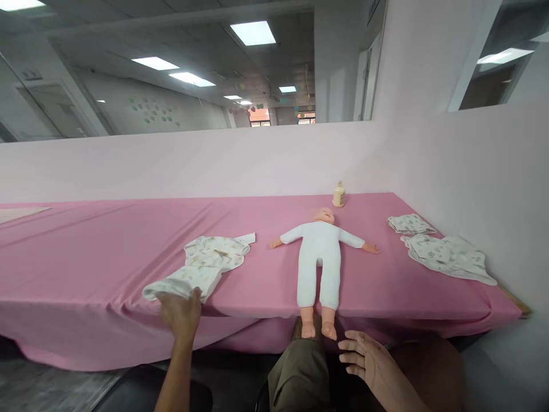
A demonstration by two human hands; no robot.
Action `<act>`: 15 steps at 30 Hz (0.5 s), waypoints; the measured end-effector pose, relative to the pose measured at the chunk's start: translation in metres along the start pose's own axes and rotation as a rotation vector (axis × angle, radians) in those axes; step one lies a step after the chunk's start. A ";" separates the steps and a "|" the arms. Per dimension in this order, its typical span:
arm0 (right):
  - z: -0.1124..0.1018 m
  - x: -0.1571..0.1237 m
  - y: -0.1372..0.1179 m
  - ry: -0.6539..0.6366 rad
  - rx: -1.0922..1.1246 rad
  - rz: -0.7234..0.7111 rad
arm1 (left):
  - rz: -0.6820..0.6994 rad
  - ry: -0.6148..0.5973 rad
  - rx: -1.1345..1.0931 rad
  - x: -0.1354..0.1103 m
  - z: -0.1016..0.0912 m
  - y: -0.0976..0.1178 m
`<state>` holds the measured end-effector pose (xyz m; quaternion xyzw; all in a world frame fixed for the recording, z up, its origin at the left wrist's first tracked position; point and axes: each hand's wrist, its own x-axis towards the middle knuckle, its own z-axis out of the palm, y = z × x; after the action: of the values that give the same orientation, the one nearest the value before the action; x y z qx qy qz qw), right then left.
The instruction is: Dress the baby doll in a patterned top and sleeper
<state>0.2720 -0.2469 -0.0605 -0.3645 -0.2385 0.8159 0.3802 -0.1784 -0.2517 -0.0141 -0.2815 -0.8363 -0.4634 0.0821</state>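
Our left hand [180, 316] has its fingers closed on the near edge of the printed garment [206, 264], soft crumpled cotton at the table's front, left of the doll [319, 257]. Our right hand [369, 359] hangs released, fingers spread, just beside the doll's plastic feet. We judge the work barely begun: the doll wears only a plain white bodysuit, and the folded cloths [446, 256] lie untouched on the pink tablecloth [86, 246].

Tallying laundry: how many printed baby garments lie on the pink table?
3: front-edge garment, touched by the left hand; folded garment by the right wall; spread garment just nearer. Folds might hide another.
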 end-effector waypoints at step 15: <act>0.007 0.000 0.004 -0.008 -0.052 -0.028 | -0.148 -0.025 0.174 0.024 0.009 0.004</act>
<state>0.2645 -0.2501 -0.0593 -0.3679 -0.2663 0.8054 0.3810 -0.1948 -0.2329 -0.0070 -0.2166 -0.8927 -0.3905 0.0614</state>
